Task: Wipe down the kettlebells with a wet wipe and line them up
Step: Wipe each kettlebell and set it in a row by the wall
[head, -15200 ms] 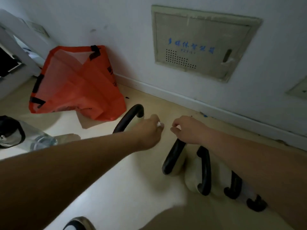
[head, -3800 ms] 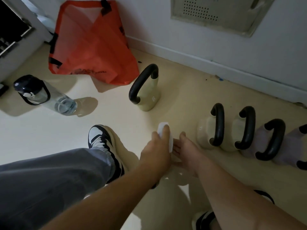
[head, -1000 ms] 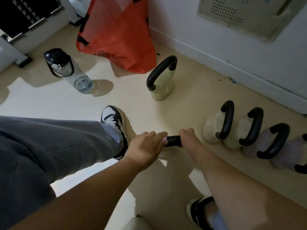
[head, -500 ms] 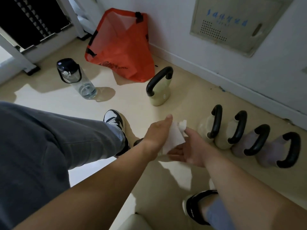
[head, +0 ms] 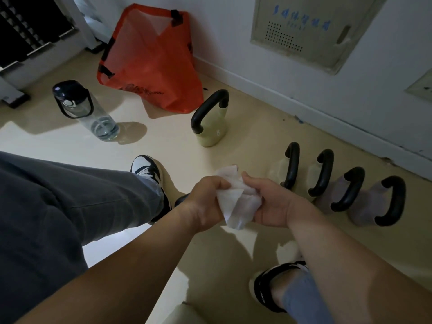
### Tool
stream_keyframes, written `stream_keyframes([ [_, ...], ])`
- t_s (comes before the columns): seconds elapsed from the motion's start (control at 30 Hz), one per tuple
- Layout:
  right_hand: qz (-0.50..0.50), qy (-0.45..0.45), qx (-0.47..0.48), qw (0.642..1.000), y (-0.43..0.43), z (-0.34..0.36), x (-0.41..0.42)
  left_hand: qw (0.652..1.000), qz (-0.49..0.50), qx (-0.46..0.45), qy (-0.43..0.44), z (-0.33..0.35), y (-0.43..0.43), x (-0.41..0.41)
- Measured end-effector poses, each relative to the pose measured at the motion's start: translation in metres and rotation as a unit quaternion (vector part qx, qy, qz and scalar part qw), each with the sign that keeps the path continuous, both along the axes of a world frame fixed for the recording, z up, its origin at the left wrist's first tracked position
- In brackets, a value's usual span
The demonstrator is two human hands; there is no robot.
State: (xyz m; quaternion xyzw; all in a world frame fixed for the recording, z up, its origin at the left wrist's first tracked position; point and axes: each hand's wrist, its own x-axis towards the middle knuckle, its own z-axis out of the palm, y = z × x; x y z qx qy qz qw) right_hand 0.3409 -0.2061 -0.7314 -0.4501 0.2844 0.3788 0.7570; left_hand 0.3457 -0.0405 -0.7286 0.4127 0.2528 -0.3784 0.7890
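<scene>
A white wet wipe (head: 237, 202) is held between both hands above the floor. My left hand (head: 205, 202) pinches its left edge and my right hand (head: 268, 202) clasps its right side. A pale green kettlebell (head: 211, 127) with a black handle stands alone near the orange bag. Several kettlebells with black handles stand in a row to the right: two cream ones (head: 289, 167), (head: 321, 174) and two pale purple ones (head: 348, 190), (head: 388, 202). Under my left hand the black handle (head: 181, 199) of another kettlebell peeks out; its body is hidden.
An orange plastic bag (head: 149, 61) leans on the white wall (head: 233, 43). A clear water bottle (head: 86, 111) with a black lid lies on the floor at left. My own leg in grey trousers (head: 58, 206) and two black-and-white shoes (head: 146, 169), (head: 275, 291) are below.
Both hands left the kettlebell handle near my shoe and rose with the wipe. The wipe is now held between both hands and bunched up more than half a second ago.
</scene>
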Motion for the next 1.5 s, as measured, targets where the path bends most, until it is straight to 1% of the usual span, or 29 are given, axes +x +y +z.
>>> stream_keyframes([
  [0.03,-0.020,0.001,-0.040,0.999,-0.001,-0.001,0.003,0.999,-0.025,0.019,-0.021,0.004,0.000,0.002],
  [0.07,-0.066,0.005,-0.076,0.995,-0.004,-0.004,0.008,0.995,-0.048,0.067,-0.056,0.007,0.000,0.006],
  [0.1,-0.130,0.008,-0.119,0.984,-0.008,-0.007,0.014,0.980,-0.060,0.156,-0.110,0.006,0.001,0.011],
  [0.13,-0.182,0.005,-0.176,0.967,-0.012,-0.009,0.020,0.941,-0.061,0.280,-0.180,0.001,0.007,0.017],
  [0.17,-0.210,-0.001,-0.249,0.945,-0.016,-0.011,0.024,0.868,-0.072,0.417,-0.259,-0.007,0.015,0.021],
  [0.2,-0.202,-0.004,-0.336,0.920,-0.019,-0.011,0.027,0.777,-0.111,0.528,-0.325,-0.015,0.023,0.023],
  [0.23,-0.178,-0.012,-0.413,0.893,-0.019,-0.013,0.028,0.701,-0.165,0.589,-0.367,-0.025,0.031,0.022],
  [0.27,-0.156,-0.013,-0.461,0.873,-0.015,-0.015,0.027,0.656,-0.223,0.609,-0.387,-0.034,0.037,0.018],
  [0.3,-0.133,-0.019,-0.482,0.866,-0.008,-0.018,0.024,0.630,-0.274,0.611,-0.393,-0.043,0.040,0.012],
  [0.33,-0.110,-0.026,-0.475,0.873,0.003,-0.021,0.019,0.605,-0.304,0.614,-0.406,-0.050,0.042,0.005],
  [0.4,-0.064,-0.044,-0.437,0.896,0.023,-0.035,0.013,0.536,-0.311,0.644,-0.449,-0.065,0.045,-0.002],
  [0.47,-0.062,-0.056,-0.385,0.919,0.039,-0.045,0.016,0.491,-0.321,0.664,-0.463,-0.072,0.047,0.004],
  [0.57,-0.078,-0.044,-0.318,0.944,0.050,-0.048,0.035,0.479,-0.332,0.672,-0.457,-0.076,0.050,0.023],
  [0.67,-0.072,-0.046,-0.265,0.961,0.056,-0.053,0.054,0.491,-0.323,0.670,-0.453,-0.072,0.051,0.046],
  [0.77,-0.063,-0.075,-0.266,0.959,0.067,-0.059,0.078,0.560,-0.352,0.645,-0.383,-0.068,0.055,0.082],
  [0.87,-0.068,-0.092,-0.295,0.949,0.084,-0.069,0.104,0.633,-0.357,0.586,-0.358,-0.066,0.067,0.104],
  [0.93,-0.061,-0.112,-0.310,0.942,0.094,-0.078,0.116,0.658,-0.360,0.552,-0.365,-0.065,0.076,0.109],
  [1.0,-0.061,-0.117,-0.315,0.940,0.104,-0.086,0.123,0.664,-0.360,0.542,-0.369,-0.065,0.082,0.107],
  [1.03,-0.064,-0.125,-0.330,0.933,0.108,-0.087,0.124,0.662,-0.357,0.546,-0.370,-0.066,0.083,0.106],
  [1.1,-0.055,-0.163,-0.408,0.897,0.120,-0.085,0.127,0.654,-0.351,0.553,-0.379,-0.068,0.081,0.106],
  [1.17,-0.018,-0.243,-0.471,0.848,0.131,-0.079,0.125,0.646,-0.363,0.551,-0.383,-0.064,0.078,0.108],
  [1.23,0.030,-0.346,-0.492,0.798,0.142,-0.071,0.113,0.620,-0.404,0.548,-0.389,-0.057,0.076,0.110],
  [1.27,0.039,-0.383,-0.498,0.777,0.142,-0.072,0.109,0.616,-0.414,0.547,-0.388,-0.056,0.076,0.111],
  [1.3,0.033,-0.409,-0.506,0.759,0.138,-0.076,0.107,0.628,-0.406,0.542,-0.383,-0.055,0.076,0.111],
  [1.33,0.020,-0.411,-0.512,0.754,0.131,-0.085,0.106,0.648,-0.388,0.538,-0.375,-0.056,0.077,0.109],
  [1.37,0.014,-0.391,-0.499,0.774,0.119,-0.094,0.111,0.662,-0.371,0.535,-0.371,-0.057,0.077,0.109],
  [1.4,-0.004,-0.331,-0.448,0.831,0.104,-0.101,0.117,0.666,-0.366,0.535,-0.370,-0.058,0.077,0.108],
  [1.47,-0.019,-0.194,-0.374,0.907,0.081,-0.104,0.124,0.657,-0.375,0.541,-0.368,-0.063,0.076,0.104],
  [1.5,-0.017,-0.135,-0.363,0.922,0.076,-0.106,0.124,0.651,-0.375,0.546,-0.371,-0.064,0.076,0.102],
])
